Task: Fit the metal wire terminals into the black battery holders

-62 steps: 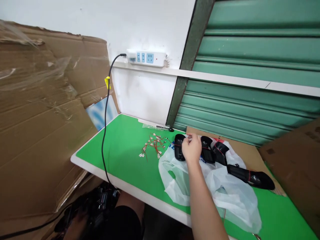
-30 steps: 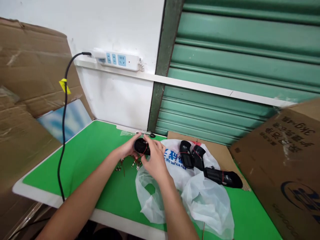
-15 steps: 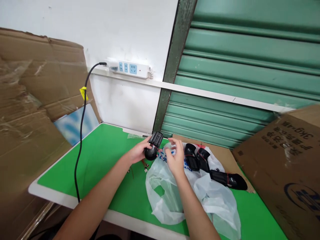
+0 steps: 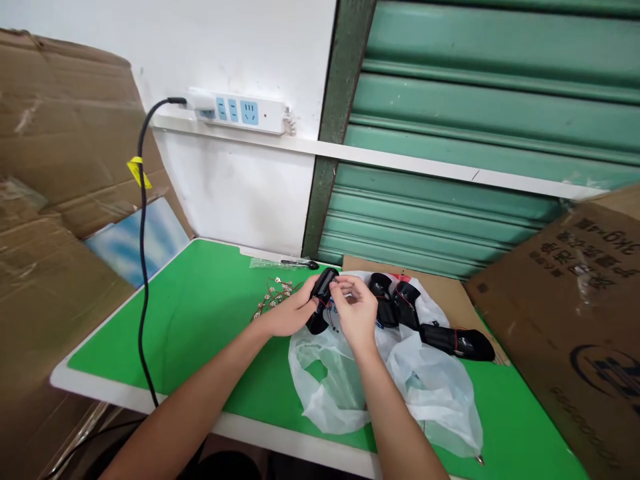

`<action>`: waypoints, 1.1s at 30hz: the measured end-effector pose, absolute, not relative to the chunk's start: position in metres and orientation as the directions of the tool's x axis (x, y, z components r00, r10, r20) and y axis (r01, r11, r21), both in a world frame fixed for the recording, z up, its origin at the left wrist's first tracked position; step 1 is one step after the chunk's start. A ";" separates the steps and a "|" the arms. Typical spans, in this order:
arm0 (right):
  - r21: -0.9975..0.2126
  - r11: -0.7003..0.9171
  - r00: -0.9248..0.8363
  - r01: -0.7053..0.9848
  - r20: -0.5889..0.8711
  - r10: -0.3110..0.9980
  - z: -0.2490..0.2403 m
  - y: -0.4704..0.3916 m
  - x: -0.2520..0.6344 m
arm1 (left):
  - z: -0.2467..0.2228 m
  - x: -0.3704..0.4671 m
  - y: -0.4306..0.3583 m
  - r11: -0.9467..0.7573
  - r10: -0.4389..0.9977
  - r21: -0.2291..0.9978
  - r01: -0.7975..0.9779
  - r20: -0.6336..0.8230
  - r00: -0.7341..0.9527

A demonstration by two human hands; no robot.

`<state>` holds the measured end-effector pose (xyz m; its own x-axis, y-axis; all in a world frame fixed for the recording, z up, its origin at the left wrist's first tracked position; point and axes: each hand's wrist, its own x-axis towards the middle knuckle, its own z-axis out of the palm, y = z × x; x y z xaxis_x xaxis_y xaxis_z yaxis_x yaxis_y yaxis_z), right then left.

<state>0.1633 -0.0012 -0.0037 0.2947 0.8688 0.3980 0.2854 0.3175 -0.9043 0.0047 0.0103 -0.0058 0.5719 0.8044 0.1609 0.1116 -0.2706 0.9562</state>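
Observation:
My left hand (image 4: 293, 313) is closed round a glossy black plastic part (image 4: 323, 285), held up over the green table. My right hand (image 4: 357, 307) is at the part's right side, thumb and fingertips pinched together near its upper end; whatever they hold is too small to make out. Thin wires hang below the part. Several like black parts with red wires (image 4: 395, 303) lie on a white plastic bag (image 4: 340, 400) to the right. Behind my left hand is a cluster of small connectors with wires (image 4: 275, 295).
The green table (image 4: 200, 320) has a white rim. A wrapped black tool (image 4: 300, 264) lies at its back edge. Cardboard boxes stand at left and right (image 4: 565, 320). A black cable (image 4: 143, 267) hangs from a power strip (image 4: 240, 112) on the wall.
The black part has turned more upright and moved slightly right. My right hand, apart from it before, now meets it with fingers pinched. The view has shifted, uncovering the small connectors.

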 end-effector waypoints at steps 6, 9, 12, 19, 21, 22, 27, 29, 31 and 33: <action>-0.753 0.457 0.222 0.474 0.604 0.765 -0.006 -0.009 0.158 | -0.012 0.005 0.016 -0.248 0.852 0.965 0.087 0.175 0.493; -0.692 0.541 0.065 0.478 0.642 0.764 -0.004 -0.011 0.157 | -0.013 0.004 0.018 -0.137 0.883 0.989 0.051 0.098 0.460; -0.651 0.580 -0.069 0.491 0.634 0.770 -0.003 -0.011 0.159 | -0.013 0.004 0.018 -0.102 0.896 0.994 0.034 0.077 0.437; -0.514 0.558 -0.148 0.652 0.635 0.758 -0.012 -0.008 0.167 | -0.014 0.004 0.018 -0.314 0.849 0.943 0.107 0.229 0.477; -0.486 0.572 -0.186 0.661 0.632 0.752 -0.012 -0.007 0.170 | -0.014 0.004 0.018 -0.338 0.838 0.934 0.113 0.244 0.488; -0.472 0.581 -0.211 0.663 0.627 0.750 -0.012 -0.007 0.171 | -0.014 0.004 0.018 -0.346 0.836 0.931 0.116 0.250 0.489; -0.412 0.601 -0.262 0.685 0.630 0.731 -0.012 -0.005 0.173 | -0.013 0.002 0.018 -0.376 0.830 0.918 0.125 0.274 0.486; -0.394 0.599 -0.258 0.697 0.642 0.722 -0.013 -0.005 0.174 | -0.012 0.002 0.017 -0.377 0.827 0.919 0.115 0.278 0.489; -0.383 0.598 -0.255 0.704 0.649 0.716 -0.014 -0.004 0.174 | -0.013 0.002 0.017 -0.375 0.825 0.921 0.108 0.279 0.491; -0.379 0.598 -0.248 0.706 0.658 0.711 -0.015 -0.004 0.174 | -0.014 0.002 0.017 -0.374 0.826 0.921 0.110 0.277 0.491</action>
